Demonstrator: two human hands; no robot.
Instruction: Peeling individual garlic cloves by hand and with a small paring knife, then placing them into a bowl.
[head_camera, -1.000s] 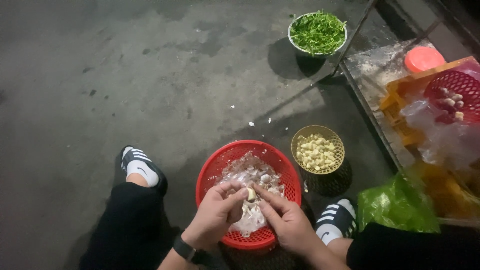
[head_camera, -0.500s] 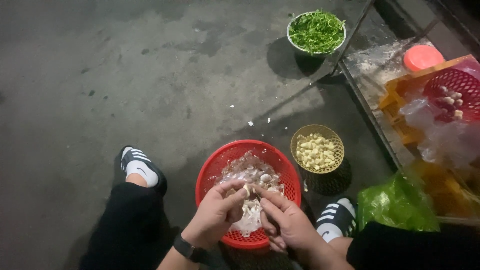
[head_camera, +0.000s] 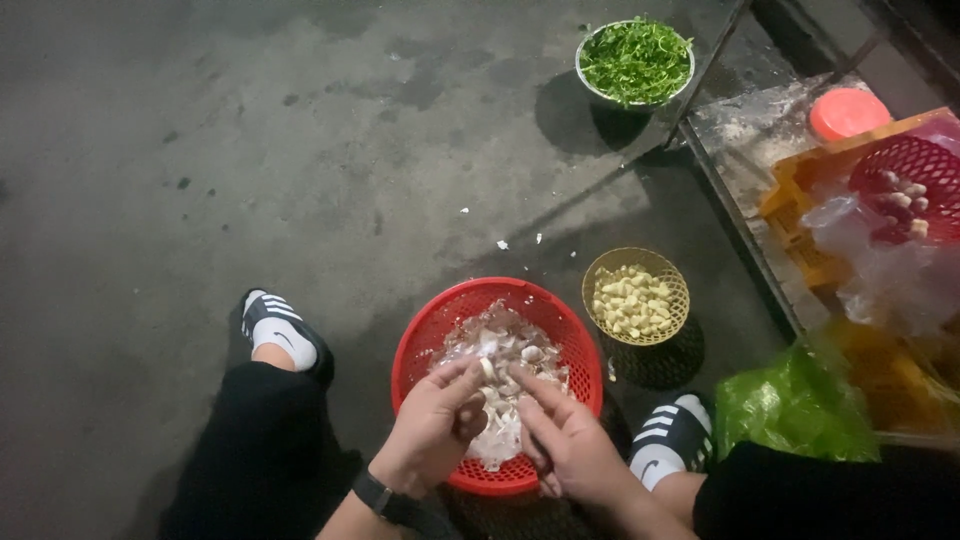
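My left hand (head_camera: 432, 424) and my right hand (head_camera: 568, 444) meet over a red plastic basket (head_camera: 430, 330) full of papery garlic skins (head_camera: 497, 345). Between the fingertips of both hands sits a small pale garlic clove (head_camera: 489, 369); the thumbs and forefingers pinch it from both sides. A black watch sits on my left wrist. Just right of the red basket stands a small yellow basket (head_camera: 637, 262) holding several peeled garlic cloves (head_camera: 632, 298).
A metal bowl of chopped greens (head_camera: 636, 60) stands on the concrete at the top. At right are a metal frame, a red basket with garlic bulbs (head_camera: 905, 190), an orange lid (head_camera: 848, 112), clear plastic and a green bag (head_camera: 790, 408). My sandalled feet flank the red basket.
Both hands have shifted slightly over the red basket while working the clove; the fingers have changed their pinch. The baskets have not moved.
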